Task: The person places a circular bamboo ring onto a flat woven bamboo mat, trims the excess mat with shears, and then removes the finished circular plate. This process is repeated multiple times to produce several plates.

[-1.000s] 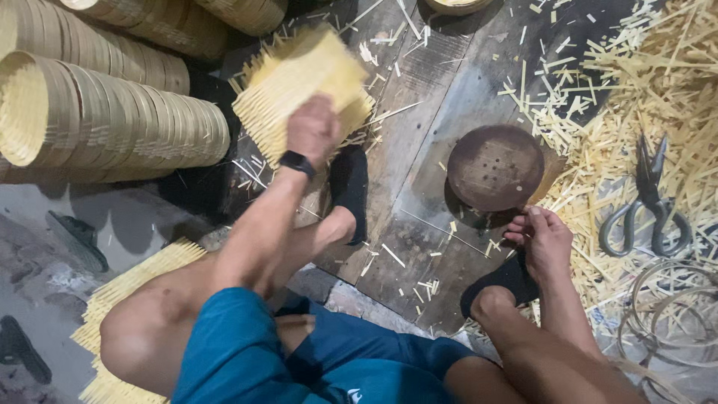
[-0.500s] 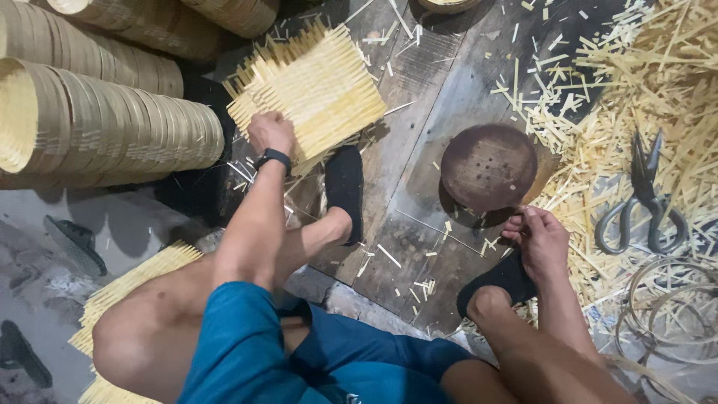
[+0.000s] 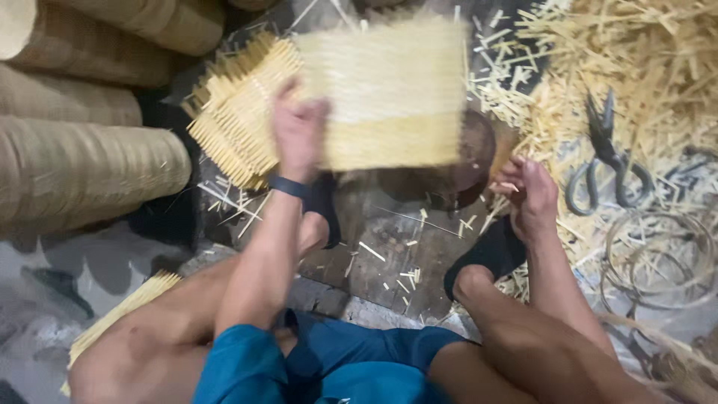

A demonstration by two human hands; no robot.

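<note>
Your left hand (image 3: pixel 298 129) is closed on the edge of a square woven bamboo mat (image 3: pixel 381 93), lifted and blurred above the round brown mould (image 3: pixel 467 161). Your right hand (image 3: pixel 532 196) rests half curled beside that mould, holding nothing I can make out. One-handed, the springy mat could flex and slip, and its bristling strip ends could scratch your wrist. A second mat (image 3: pixel 235 112) lies on the dark wooden board (image 3: pixel 381 254). Black shears (image 3: pixel 604 153) sit among brittle offcuts.
</note>
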